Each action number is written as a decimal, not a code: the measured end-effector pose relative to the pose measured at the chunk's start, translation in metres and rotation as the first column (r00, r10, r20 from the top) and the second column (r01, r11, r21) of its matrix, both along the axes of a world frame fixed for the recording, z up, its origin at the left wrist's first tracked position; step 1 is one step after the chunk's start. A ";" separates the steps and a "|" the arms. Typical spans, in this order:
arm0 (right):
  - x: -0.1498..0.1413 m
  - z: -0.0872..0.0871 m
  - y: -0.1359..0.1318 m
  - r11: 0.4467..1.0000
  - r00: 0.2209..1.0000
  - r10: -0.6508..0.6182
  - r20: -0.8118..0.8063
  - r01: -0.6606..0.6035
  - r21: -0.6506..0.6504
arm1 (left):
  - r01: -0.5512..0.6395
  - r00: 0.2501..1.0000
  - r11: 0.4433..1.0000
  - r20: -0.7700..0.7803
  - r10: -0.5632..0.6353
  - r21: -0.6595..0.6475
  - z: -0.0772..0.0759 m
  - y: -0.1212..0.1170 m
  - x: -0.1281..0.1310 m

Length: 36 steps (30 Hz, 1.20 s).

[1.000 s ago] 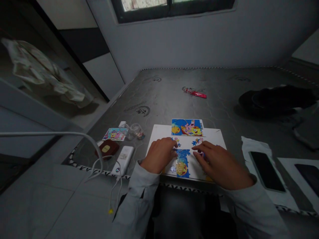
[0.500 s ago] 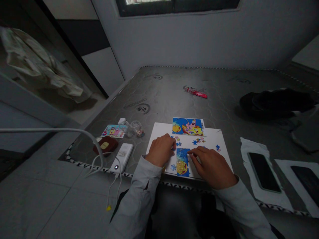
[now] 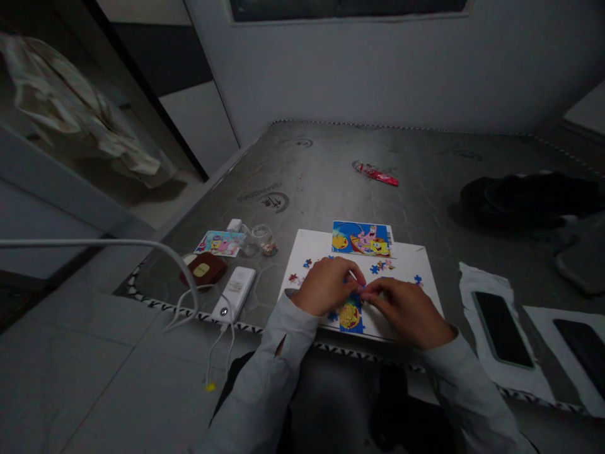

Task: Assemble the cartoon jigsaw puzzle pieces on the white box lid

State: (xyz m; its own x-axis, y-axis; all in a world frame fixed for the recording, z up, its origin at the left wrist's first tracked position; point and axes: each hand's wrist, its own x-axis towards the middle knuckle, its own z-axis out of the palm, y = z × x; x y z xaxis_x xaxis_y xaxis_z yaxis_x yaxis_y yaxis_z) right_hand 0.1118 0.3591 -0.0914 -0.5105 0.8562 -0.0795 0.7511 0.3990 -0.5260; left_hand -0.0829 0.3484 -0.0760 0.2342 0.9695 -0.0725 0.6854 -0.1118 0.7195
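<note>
On a white board lies a partly joined jigsaw puzzle, blue with a round yellow shape. My left hand is over its upper part, thumb and finger pinched. My right hand meets it there from the right, also pinching. A bit of blue shows between the touching fingertips, seemingly a small jigsaw piece, mostly hidden. Loose jigsaw pieces lie above the hands, with another piece at the right. A cartoon picture card rests on the board's far edge.
Left of the board are a white power bank with cables, a brown case, a clear jar and a colourful card. A phone lies on white paper at the right. A red packet and black bag lie farther back.
My left hand has moved right, over the top of the joined puzzle, and its fingertips now meet those of my right hand. Pieces at the board's left have come into sight. The view has shifted slightly.
</note>
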 end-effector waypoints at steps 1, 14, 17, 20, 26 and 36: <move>0.002 0.000 0.001 1.000 1.000 -0.010 -0.002 0.010 -0.026 | 0.010 1.000 1.000 0.006 -0.010 -0.006 -0.002 0.000 0.002; -0.007 -0.002 -0.005 0.975 0.932 -0.163 0.323 0.203 -0.094 | 0.027 0.933 0.997 -0.356 -0.050 -0.071 -0.019 -0.006 0.010; -0.009 0.001 -0.007 0.978 0.923 -0.162 0.349 0.197 -0.067 | 0.018 0.934 0.997 -0.356 -0.046 -0.080 -0.019 -0.004 0.010; -0.010 0.002 -0.008 0.979 0.917 -0.168 0.361 0.198 -0.049 | 0.012 0.937 0.997 -0.348 -0.038 -0.075 -0.020 -0.004 0.009; -0.010 0.001 -0.010 0.978 0.912 -0.189 0.365 0.207 -0.010 | 0.019 0.942 0.997 -0.333 -0.045 -0.081 -0.020 -0.004 0.009; -0.011 -0.006 -0.013 0.983 0.905 -0.182 0.385 0.169 0.068 | 0.007 0.939 0.997 -0.343 -0.035 -0.082 -0.020 -0.005 0.010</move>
State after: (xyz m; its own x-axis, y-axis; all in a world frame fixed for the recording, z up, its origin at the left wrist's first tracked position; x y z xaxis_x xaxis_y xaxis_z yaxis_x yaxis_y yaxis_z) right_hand 0.1008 0.3464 -0.0977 -0.2862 0.9346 -0.2112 0.9526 0.2538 -0.1677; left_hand -0.0724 0.3437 -0.0958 0.2015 0.9527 -0.2276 0.8906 -0.0815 0.4474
